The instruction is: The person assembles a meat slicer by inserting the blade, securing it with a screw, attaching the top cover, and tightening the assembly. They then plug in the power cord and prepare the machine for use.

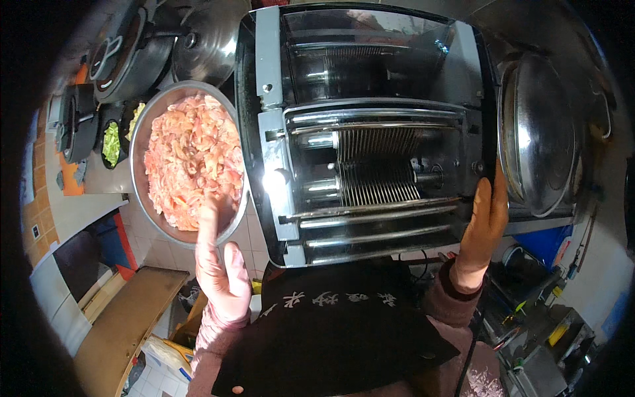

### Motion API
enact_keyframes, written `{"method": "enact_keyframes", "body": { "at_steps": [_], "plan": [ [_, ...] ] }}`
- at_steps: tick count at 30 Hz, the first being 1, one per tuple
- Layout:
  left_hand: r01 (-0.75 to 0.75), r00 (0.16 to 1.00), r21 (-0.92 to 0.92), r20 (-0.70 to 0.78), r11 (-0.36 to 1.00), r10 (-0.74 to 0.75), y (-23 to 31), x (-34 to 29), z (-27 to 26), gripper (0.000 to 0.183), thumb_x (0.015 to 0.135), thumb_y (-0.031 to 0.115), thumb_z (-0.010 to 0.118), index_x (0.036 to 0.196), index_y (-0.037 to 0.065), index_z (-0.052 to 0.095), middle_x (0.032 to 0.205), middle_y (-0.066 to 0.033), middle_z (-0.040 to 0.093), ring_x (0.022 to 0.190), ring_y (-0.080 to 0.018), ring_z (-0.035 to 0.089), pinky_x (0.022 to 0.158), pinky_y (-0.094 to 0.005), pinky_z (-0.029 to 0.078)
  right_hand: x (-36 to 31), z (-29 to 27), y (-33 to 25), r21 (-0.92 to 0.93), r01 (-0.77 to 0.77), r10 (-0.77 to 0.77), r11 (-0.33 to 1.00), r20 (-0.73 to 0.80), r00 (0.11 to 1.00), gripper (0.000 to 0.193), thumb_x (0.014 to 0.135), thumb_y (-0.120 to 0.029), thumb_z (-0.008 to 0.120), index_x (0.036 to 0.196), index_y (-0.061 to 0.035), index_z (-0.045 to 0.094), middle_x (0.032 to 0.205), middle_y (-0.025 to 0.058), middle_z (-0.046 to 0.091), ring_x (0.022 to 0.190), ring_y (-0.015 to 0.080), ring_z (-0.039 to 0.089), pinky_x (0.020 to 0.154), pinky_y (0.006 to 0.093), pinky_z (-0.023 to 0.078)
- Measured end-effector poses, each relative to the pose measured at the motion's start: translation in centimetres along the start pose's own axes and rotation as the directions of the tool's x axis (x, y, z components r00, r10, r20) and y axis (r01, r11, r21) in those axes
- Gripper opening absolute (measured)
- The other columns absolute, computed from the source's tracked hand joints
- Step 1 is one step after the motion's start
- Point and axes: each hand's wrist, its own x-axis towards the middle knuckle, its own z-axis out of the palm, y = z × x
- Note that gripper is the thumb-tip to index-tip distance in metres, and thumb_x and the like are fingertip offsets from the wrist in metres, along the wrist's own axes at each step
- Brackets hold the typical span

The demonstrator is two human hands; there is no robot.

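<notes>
Silvery metal shapes the round bowl [137, 177] of pale-pink cut meat [194, 152], just left of the grey-framed machine [380, 118] with parallel steel blades [380, 185] in the head view. The left hand [221, 268], straight-fingered, nothing visibly gripped, best reaches gently over the bowl's near rim; the right hand [483, 231], flat and empty at the machine's side, should avoid the blades.

Left hand [223, 276]: bare, with a broad thumb
Right hand [484, 230]: bare, like the other
Left sleeve [217, 334]: long, dusty pink, brightly lit along its length
Right sleeve [444, 309]: the same muted pink, in deeper shade
Right cuff [459, 280]: dark maroon band at the wrist
Apron [331, 344]: black, wide, covering the front, with a pointed corner at the person's right
Lettering [338, 300]: white characters in a row across the apron
Apron's lower left: small, pale pinkish round spot [237, 390]
</notes>
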Motion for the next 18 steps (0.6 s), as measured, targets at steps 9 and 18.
{"method": "enact_keyframes", "body": {
  "at_steps": [9,18],
  "plan": [
    [0.170,0.983,-0.232,0.113,0.958,-0.147,1.4,6.5,5.8,0.083,0.106,0.035,0.052,0.165,0.001,0.005,0.168,-0.0171,0.024,0.153,-0.0271,0.028,0.125,-0.0409,0.019,0.0,-0.3,-0.1,-0.024,-0.034,0.033,0.999,-0.040,0.999,0.044,0.106,-0.002,0.042,0.146,0.0160,0.044,0.146,0.0266,0.054,0.132,0.0268,0.055,0.115,0.0353,0.039],
    [0.261,0.959,-0.226,0.171,0.939,-0.226,-0.2,4.6,3.6,0.075,0.101,0.001,0.039,0.165,0.004,0.001,0.163,-0.0169,0.030,0.140,-0.0238,0.041,0.119,-0.0362,0.028,0.1,-0.4,-0.8,-0.091,-0.111,0.106,0.990,-0.064,0.992,0.045,0.106,-0.009,0.044,0.143,0.0166,0.048,0.143,0.0298,0.055,0.131,0.0315,0.056,0.114,0.0380,0.038]
  ]
}}
